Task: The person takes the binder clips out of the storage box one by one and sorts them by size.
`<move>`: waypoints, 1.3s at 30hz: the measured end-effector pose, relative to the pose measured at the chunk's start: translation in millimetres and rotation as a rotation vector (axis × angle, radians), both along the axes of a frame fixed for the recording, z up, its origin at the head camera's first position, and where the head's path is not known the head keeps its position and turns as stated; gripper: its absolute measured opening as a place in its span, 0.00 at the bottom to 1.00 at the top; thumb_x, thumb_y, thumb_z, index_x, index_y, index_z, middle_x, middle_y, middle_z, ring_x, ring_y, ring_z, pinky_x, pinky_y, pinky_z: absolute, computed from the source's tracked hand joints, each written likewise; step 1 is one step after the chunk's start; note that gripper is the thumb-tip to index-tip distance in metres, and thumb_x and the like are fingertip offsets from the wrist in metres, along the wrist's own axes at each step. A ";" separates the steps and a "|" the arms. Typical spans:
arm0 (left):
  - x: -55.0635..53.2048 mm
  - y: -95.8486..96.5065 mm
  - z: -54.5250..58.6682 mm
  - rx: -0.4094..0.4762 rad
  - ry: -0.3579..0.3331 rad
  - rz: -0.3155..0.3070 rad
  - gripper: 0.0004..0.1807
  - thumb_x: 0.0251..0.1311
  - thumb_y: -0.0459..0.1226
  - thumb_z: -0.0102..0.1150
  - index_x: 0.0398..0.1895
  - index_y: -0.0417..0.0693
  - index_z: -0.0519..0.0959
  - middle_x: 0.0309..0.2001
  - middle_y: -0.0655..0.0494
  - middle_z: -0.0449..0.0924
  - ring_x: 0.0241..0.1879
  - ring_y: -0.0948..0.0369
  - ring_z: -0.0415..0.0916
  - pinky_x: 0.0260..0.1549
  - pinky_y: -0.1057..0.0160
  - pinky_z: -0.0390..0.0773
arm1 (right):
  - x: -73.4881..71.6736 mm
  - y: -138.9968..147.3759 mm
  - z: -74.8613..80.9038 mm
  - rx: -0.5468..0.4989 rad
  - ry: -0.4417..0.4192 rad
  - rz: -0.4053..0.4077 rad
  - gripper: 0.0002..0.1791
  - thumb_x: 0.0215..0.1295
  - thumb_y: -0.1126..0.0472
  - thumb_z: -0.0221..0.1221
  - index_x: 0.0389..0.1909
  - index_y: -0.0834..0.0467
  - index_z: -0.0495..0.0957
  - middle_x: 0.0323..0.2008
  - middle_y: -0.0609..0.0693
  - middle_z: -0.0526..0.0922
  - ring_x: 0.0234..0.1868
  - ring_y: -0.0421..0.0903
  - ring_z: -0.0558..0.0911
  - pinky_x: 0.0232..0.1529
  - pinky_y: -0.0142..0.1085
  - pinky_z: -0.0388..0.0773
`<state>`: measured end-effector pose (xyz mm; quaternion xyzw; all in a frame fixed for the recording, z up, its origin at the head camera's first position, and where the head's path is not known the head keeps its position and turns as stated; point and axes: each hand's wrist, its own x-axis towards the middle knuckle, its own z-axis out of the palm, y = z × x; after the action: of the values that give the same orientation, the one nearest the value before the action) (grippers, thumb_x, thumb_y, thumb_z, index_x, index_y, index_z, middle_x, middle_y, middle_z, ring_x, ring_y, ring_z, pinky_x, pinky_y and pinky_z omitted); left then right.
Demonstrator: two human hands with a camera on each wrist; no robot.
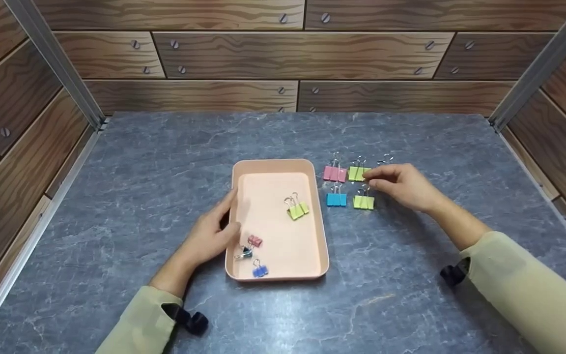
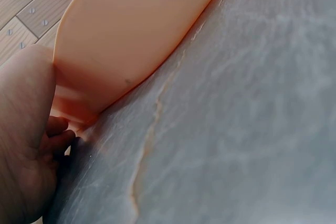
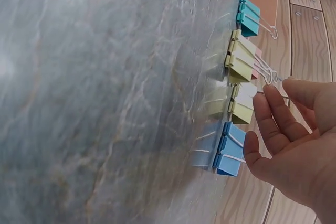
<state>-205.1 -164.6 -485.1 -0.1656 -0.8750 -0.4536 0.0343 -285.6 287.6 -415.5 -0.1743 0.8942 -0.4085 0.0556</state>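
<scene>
My left hand point(image 1: 214, 233) grips the left wall of a peach tray point(image 1: 283, 276), its thumb over the rim. My right hand point(image 1: 408, 189) is beside the standing binder clips, thumb and forefinger parted, fingertips by a green binder clip point(image 1: 356, 173); contact is unclear. Around it stand a pink binder clip point(image 1: 334, 174), a turquoise binder clip point(image 1: 336, 199) and a second green binder clip point(image 1: 363, 202). Another blue binder clip point(image 3: 229, 150) shows in the right wrist view; in the head view the hand mostly hides it.
Inside the tray lie a large green binder clip point(image 1: 297, 210) and small binder clips: a red one point(image 1: 255, 241), a dark one point(image 1: 246, 252) and a blue one point(image 1: 260, 271). Wood-patterned walls point(image 1: 229, 96) enclose the grey marbled table point(image 1: 165, 147) at the back and both sides.
</scene>
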 end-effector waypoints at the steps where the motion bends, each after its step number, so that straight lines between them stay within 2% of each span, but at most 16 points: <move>1: 0.0 0.1 0.1 0.000 -0.002 -0.002 0.44 0.67 0.38 0.58 0.86 0.55 0.55 0.79 0.40 0.62 0.77 0.45 0.62 0.77 0.47 0.60 | 0.7 -0.6 0.1 0.000 0.006 0.001 0.16 0.76 0.65 0.62 0.59 0.67 0.84 0.56 0.63 0.87 0.53 0.47 0.84 0.48 0.22 0.79; 11: -1.4 0.8 1.9 0.001 -0.039 -0.011 0.44 0.69 0.39 0.59 0.87 0.56 0.55 0.80 0.42 0.62 0.78 0.47 0.61 0.78 0.50 0.59 | 6.7 -13.3 11.1 -0.046 0.052 0.001 0.14 0.75 0.66 0.62 0.57 0.66 0.86 0.53 0.60 0.89 0.49 0.40 0.85 0.47 0.24 0.82; 16: -1.2 -0.2 1.3 -0.007 -0.045 -0.011 0.44 0.68 0.39 0.58 0.87 0.57 0.55 0.79 0.43 0.62 0.78 0.47 0.61 0.78 0.51 0.59 | 10.1 -26.5 20.0 -0.052 0.054 0.030 0.15 0.77 0.64 0.62 0.58 0.63 0.86 0.53 0.57 0.89 0.51 0.44 0.86 0.48 0.25 0.82; 22: -1.3 -0.9 -0.2 -0.011 -0.013 -0.010 0.44 0.68 0.39 0.58 0.87 0.55 0.55 0.79 0.41 0.62 0.77 0.46 0.62 0.78 0.49 0.60 | 9.1 -47.6 28.5 -0.071 0.066 0.090 0.15 0.76 0.63 0.63 0.59 0.61 0.87 0.53 0.56 0.89 0.50 0.47 0.85 0.48 0.27 0.83; 39: -1.3 -0.5 0.6 -0.022 -0.018 0.000 0.44 0.68 0.39 0.58 0.87 0.55 0.55 0.80 0.42 0.61 0.78 0.46 0.61 0.78 0.49 0.59 | -1.0 -105.4 25.9 -0.145 -0.017 0.232 0.18 0.74 0.66 0.64 0.62 0.65 0.83 0.54 0.61 0.88 0.54 0.51 0.87 0.51 0.36 0.86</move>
<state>-206.4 -165.1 -484.5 -0.1620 -0.8803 -0.4452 0.0247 -286.6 182.2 -389.7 -0.2767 0.8356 -0.4645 0.0973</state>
